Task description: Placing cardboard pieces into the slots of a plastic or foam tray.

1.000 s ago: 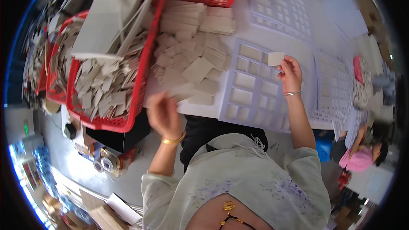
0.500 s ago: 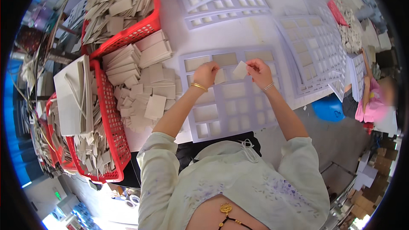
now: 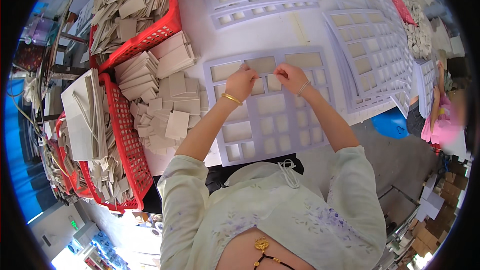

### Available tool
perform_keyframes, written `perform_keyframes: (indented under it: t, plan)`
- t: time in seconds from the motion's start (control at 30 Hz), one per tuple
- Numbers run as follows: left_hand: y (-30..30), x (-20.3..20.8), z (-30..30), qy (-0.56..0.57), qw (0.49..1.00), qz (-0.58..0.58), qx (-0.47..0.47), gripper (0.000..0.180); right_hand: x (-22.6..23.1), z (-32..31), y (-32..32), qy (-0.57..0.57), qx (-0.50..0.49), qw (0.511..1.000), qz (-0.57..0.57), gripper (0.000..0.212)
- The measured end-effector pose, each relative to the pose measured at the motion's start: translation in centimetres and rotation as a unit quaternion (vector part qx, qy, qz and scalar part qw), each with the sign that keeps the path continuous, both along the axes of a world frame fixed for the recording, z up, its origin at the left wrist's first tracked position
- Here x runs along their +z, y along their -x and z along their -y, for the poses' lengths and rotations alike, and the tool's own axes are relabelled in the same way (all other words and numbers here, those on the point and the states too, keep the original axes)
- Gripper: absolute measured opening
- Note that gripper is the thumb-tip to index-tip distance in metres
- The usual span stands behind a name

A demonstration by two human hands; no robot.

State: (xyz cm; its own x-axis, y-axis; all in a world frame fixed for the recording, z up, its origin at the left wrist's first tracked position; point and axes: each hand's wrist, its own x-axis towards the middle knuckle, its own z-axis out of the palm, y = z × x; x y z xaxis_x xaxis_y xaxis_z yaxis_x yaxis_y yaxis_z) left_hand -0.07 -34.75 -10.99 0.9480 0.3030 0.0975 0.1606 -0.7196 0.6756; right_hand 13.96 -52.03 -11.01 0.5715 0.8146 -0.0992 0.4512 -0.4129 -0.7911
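A pale lilac frame board (image 3: pixel 256 130) with rows of rectangular openings lies on the table in front of me. Greyish cardboard shows in many of its openings. Over the upper middle of the board, my left hand (image 3: pixel 241 84) has its fingertips pinched together beside a small opening; what they grip, if anything, is hidden. My right hand (image 3: pixel 291 77) pinches at the upper edge of a small pale cardboard piece (image 3: pixel 274 83), which lies at an opening between both hands. To the left of the board, loose cardboard pieces (image 3: pixel 177 124) lie in a spread heap.
Red plastic baskets (image 3: pixel 131 140) packed with cardboard stand along the left. More frame boards (image 3: pixel 260 5) lie at the far side, and a stack (image 3: pixel 357 50) of them sits at the right. A person in pink (image 3: pixel 440 125) holds a board beyond the table's right edge.
The small cardboard piece in my right hand has come down from a tilted, raised position to the board's opening. My right hand has moved left, closer to my left hand.
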Motion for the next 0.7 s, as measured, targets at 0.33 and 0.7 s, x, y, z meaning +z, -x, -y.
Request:
perform_keyframes:
  t: [0.33, 0.7]
  plan:
    - [4.7, 2.0, 2.1, -0.144, 0.989, -0.027, -0.035, 0.018, 0.8, -0.6, 3.8, 0.082, 0.084, 0.948, 0.297, 0.004]
    - [19.8, 4.4, 0.1, -0.107, 0.951, 0.084, 0.278, 0.031, 2.5, -1.3, 3.3, 0.194, 0.147, 0.899, 0.365, 0.011]
